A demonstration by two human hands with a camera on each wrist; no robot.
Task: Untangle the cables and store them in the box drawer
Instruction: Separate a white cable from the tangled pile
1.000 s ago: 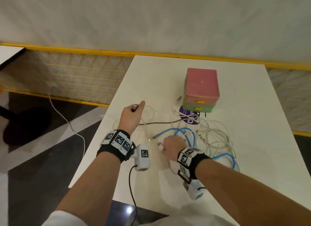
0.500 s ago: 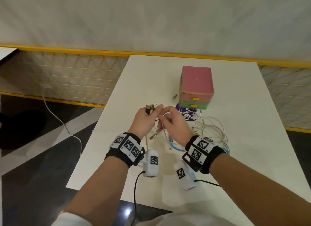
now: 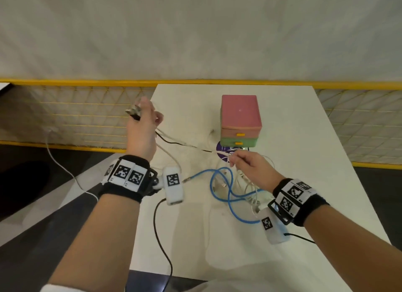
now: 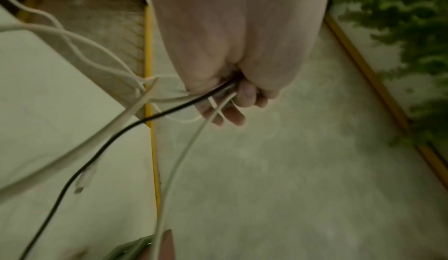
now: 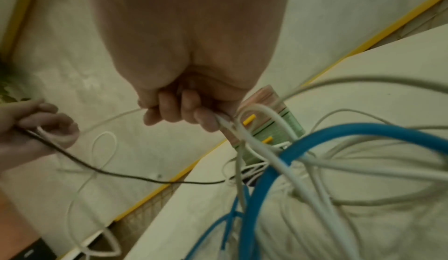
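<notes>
- Far left: a loose white cord (image 3: 65, 172) trails over the dark floor, past the yellow-framed mesh fence (image 3: 82, 115).
- Left hand (image 3: 142, 128) is raised over the table's (image 3: 304, 183) left edge, grip closed round a bunch of cable ends: the black cable (image 3: 174, 142), a couple of white cables (image 3: 168, 154), and some plug ends (image 3: 133, 113) sticking out the top of the fist.
- The black one and one white one run from there across to the pile on the right.
- Middle: the blue cable (image 3: 228, 189) lies looped on the table, tangled in with the white cables, just in front of the box.
- Right hand (image 3: 253, 169) hovers over that pile, grip pinching a thin white cable (image 5: 244, 133) between fingers and thumb.
- Behind it sits the box (image 3: 240, 120), pink drawer on top, green one underneath, both drawers shut, with a purple disc (image 3: 224, 149) poking out from beneath.
</notes>
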